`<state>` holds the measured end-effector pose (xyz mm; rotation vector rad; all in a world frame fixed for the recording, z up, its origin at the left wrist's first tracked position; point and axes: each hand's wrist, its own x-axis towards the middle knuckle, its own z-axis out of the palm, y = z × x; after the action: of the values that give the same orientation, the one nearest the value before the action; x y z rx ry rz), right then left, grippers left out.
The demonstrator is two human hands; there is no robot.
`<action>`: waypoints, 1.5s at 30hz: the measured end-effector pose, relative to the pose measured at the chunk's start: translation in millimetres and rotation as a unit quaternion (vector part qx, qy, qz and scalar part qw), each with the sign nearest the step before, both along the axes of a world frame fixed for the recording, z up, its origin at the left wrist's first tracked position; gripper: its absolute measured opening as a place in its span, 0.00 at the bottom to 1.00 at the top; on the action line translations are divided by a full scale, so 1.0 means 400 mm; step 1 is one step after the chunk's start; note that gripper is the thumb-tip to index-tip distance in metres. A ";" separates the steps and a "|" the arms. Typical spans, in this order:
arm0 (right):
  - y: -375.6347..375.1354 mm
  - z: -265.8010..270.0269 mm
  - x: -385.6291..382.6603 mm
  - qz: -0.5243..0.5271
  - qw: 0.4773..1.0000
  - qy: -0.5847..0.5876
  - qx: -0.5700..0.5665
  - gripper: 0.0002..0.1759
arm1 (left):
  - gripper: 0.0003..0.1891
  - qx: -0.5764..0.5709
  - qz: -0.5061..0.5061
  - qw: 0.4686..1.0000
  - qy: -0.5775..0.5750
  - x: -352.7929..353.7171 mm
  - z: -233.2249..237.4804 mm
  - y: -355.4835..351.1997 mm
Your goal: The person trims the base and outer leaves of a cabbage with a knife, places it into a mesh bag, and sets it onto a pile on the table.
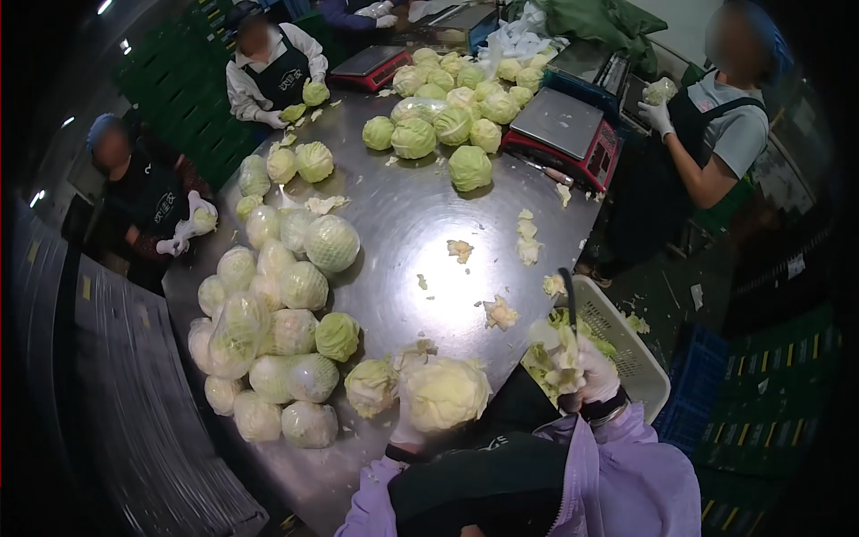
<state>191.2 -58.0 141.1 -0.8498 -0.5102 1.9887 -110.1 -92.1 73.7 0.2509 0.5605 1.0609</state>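
Note:
My left hand point(408, 417), gloved, grips the side of a pale, trimmed cabbage point(449, 394) at the table's near edge; the cabbage hides part of the fingers. In my right hand point(598, 372), also gloved, are loose cabbage leaves point(565, 360), held over a white plastic basket point(646, 365). A thin, dark, curved blade-like tool point(567, 291) sticks up from that same hand. More leaf trimmings lie in the basket below. Close to my left hand stands another cabbage point(372, 387) with loose outer leaves, and a greener cabbage point(337, 336) sits just beyond it.
Wrapped cabbages point(293, 333) crowd the left of the metal table point(394, 259). Unwrapped cabbages point(470, 168) are heaped at the far side beside a red scale point(559, 125). Leaf scraps point(499, 312) dot the middle. Co-workers stand left, behind and right, some holding cabbages.

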 end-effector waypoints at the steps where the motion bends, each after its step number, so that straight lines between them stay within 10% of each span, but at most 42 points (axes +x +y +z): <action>1: 0.026 0.012 0.028 0.010 0.997 -0.073 0.038 0.19 | 0.36 -0.017 0.000 0.997 -0.076 0.002 0.000 0.000; 3: 0.036 -0.019 0.060 0.019 0.986 -0.146 0.076 0.17 | 0.35 -0.032 -0.002 0.988 -0.153 -0.002 -0.024 -0.005; 5: 0.039 -0.123 0.068 0.042 0.670 -0.669 0.321 0.18 | 0.45 -0.021 0.049 0.998 -0.037 -0.021 -0.087 -0.005; 6: 0.028 -0.041 0.014 0.103 0.871 -0.468 0.106 0.21 | 0.45 -0.021 0.049 0.998 -0.038 -0.029 -0.082 0.004; 8: 0.017 -0.035 -0.065 0.077 0.964 -0.250 0.052 0.20 | 0.44 -0.018 -0.040 0.999 -0.025 -0.044 -0.053 0.014; 12: 0.031 -0.062 -0.167 0.161 0.979 -0.118 0.037 0.15 | 0.31 -0.116 -0.093 0.989 0.005 -0.013 0.060 0.059; 14: 0.043 -0.057 -0.142 0.154 0.977 -0.140 0.036 0.11 | 0.26 0.250 -0.066 0.910 0.323 -0.037 -0.009 0.031; 17: 0.025 0.050 -0.058 0.082 0.992 -0.091 0.041 0.11 | 0.40 0.001 -0.018 0.991 0.130 -0.026 0.019 0.034; 21: 0.039 -0.040 0.092 0.099 0.971 -0.198 0.096 0.11 | 0.37 0.000 0.089 0.991 0.097 -0.009 -0.046 0.047; 22: 0.044 -0.124 0.113 0.043 0.804 -0.530 0.265 0.11 | 0.36 0.016 0.103 0.989 0.104 -0.014 -0.084 0.043; 23: 0.043 -0.169 0.122 -0.021 0.500 -0.772 0.392 0.11 | 0.35 0.031 0.118 0.986 0.110 -0.015 -0.104 0.041; 25: 0.035 -0.137 0.075 -0.004 0.559 -0.748 0.358 0.15 | 0.34 -0.008 0.116 0.990 0.083 0.000 -0.037 0.055; 27: 0.018 -0.122 -0.011 0.014 0.867 -0.483 0.123 0.19 | 0.34 -0.056 0.109 0.991 0.061 0.015 0.002 0.049; 29: 0.015 -0.104 -0.102 0.050 0.907 -0.405 0.100 0.24 | 0.35 -0.093 0.113 0.989 0.013 0.032 0.017 0.053; 33: 0.014 -0.108 -0.227 0.041 0.796 -0.475 0.374 0.42 | 0.37 -0.076 0.094 0.993 -0.018 0.051 0.024 0.050; 37: 0.010 -0.144 -0.268 0.111 0.776 -0.523 0.334 0.55 | 0.39 -0.142 0.025 0.988 0.052 0.037 -0.043 0.017; 45: 0.048 -0.197 -0.218 0.102 0.759 -0.526 0.369 0.40 | 0.37 -0.118 -0.090 0.961 0.232 -0.005 -0.066 -0.017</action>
<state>103.8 -38.7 62.3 -1.3374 -1.9397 1.0705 -111.9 -98.8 47.5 0.3366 1.0587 0.7483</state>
